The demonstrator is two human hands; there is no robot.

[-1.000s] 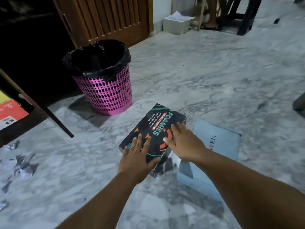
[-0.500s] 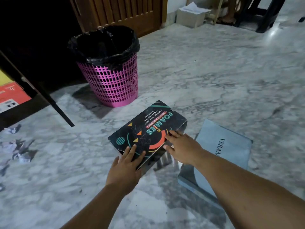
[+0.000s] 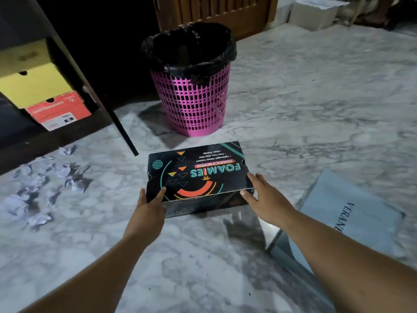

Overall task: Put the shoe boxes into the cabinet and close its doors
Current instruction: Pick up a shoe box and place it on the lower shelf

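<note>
Head view: black cardboard shoe box (image 3: pixel 198 175), rectangular, glossy printed lid with teal, orange and red graphics, sat between the two hands on the marble floor (image 3: pixel 304 105); whether it was lifted off the floor, can't tell. Left hand (image 3: pixel 147 207) gripped its near-left corner, thumb on the lid, fingers down the side. Right hand (image 3: pixel 262 195) was at the near-right corner, fingers straight along the lid edge, thumb against the front face, touching, not curled.

Right of the right hand, apart from the black box: pale blue flat-lidded box (image 3: pixel 352 213), matte, lettering on top.

Ahead of the hands: pink plastic lattice bin (image 3: pixel 194 102), round and tapered, lined with a crinkled black bag.

Far left of the left hand: cabinet (image 3: pixel 56 136), dark, door (image 3: pixel 108 102) standing open. Inside it, yellow box (image 3: pixel 33 84) stacked on a red box (image 3: pixel 58 110), both cardboard.

Left of the left hand on the floor: crumpled paper scraps (image 3: pixel 45 188), scattered. Floor was grey-white veined, polished.
</note>
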